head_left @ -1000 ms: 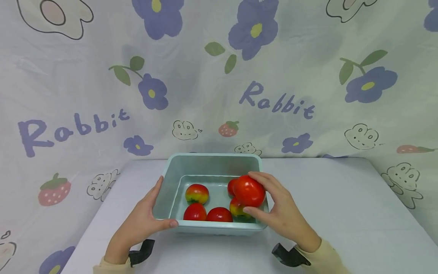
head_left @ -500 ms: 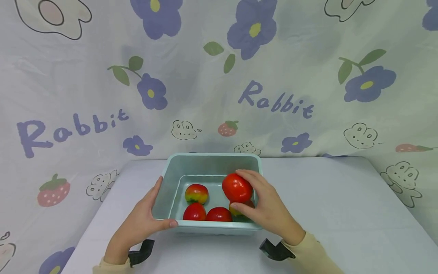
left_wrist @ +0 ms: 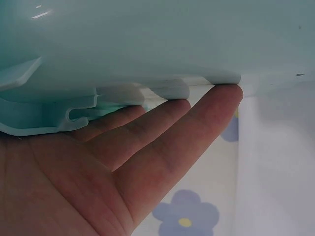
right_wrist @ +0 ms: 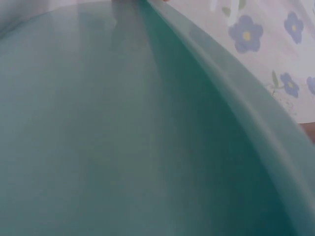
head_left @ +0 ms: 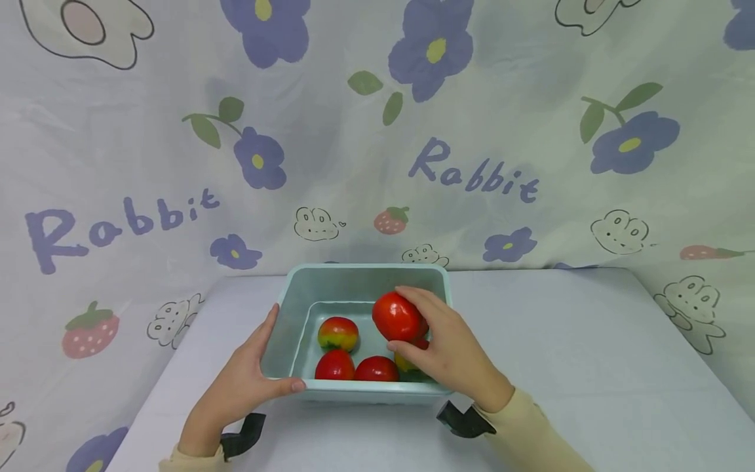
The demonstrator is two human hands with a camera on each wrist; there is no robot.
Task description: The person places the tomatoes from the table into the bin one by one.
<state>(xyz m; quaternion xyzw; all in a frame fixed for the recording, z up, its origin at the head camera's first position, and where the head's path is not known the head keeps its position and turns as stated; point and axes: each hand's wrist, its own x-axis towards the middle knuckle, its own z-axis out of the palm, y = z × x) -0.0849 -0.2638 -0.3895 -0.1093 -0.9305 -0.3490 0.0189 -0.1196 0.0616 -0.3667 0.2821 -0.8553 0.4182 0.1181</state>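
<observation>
In the head view, my right hand (head_left: pixel 451 344) holds a glossy red tomato (head_left: pixel 396 316) between fingers and thumb, over the right part of a pale green plastic tub (head_left: pixel 360 280). Several red and red-yellow apples (head_left: pixel 338 333) lie inside; one at the right is partly covered by the hand and tomato. My left hand (head_left: pixel 244 380) rests at the tub's front left corner, thumb along the front rim. Its straight fingers (left_wrist: pixel 167 152) touch the outer wall in the left wrist view. Only the tub's wall (right_wrist: pixel 98 128) fills most of the right wrist view; the tomato is hidden there.
The tub stands on a white-covered table (head_left: pixel 548 341). Behind it hangs a cloth (head_left: pixel 342 151) printed with flowers and rabbits. A black strap piece (head_left: pixel 466 419) sits at the right wrist, another (head_left: pixel 243 436) at the left.
My right hand has carried the tomato leftward and slightly up from the tub's right side toward its middle. The left hand, the tub and the apples stay in place.
</observation>
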